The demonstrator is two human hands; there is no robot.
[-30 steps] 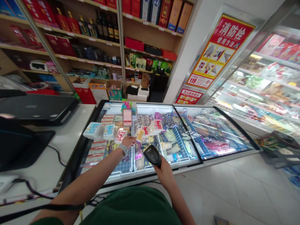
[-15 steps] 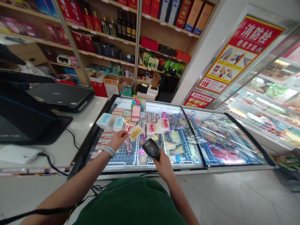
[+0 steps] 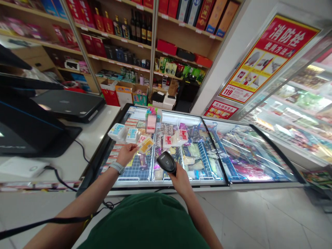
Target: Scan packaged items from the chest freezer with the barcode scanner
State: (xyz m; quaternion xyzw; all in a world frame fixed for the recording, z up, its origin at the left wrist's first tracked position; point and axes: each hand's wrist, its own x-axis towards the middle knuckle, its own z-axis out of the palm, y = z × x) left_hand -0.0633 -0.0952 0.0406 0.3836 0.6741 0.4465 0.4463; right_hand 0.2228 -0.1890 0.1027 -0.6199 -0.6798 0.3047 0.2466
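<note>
My left hand (image 3: 127, 154) pinches the near left corner of a clear plastic pack with a yellow label (image 3: 146, 145), held above the freezer's glass top. In my right hand (image 3: 179, 178) is a black barcode scanner (image 3: 166, 162), its head pointing up and left. Packs with blue labels (image 3: 132, 134) lie on the glass just beyond my left hand. A red-labelled pack (image 3: 141, 139) is partly hidden behind the yellow one. Farther right sit more packs with red labels (image 3: 182, 135). A pink item with a blurred front (image 3: 150, 123) stands behind them, something colourful at its top.
The chest freezer (image 3: 229, 183) holds bagged goods under glass. On the left counter (image 3: 103, 119) are a dark screen device (image 3: 26, 121), a black flat machine (image 3: 70, 103) and a white box with a cable (image 3: 23, 167). Shelves of bottles and boxes rise behind.
My left hand has drawn the yellow-labelled pack a little to the left. The scanner stays in my right hand with almost no movement.
</note>
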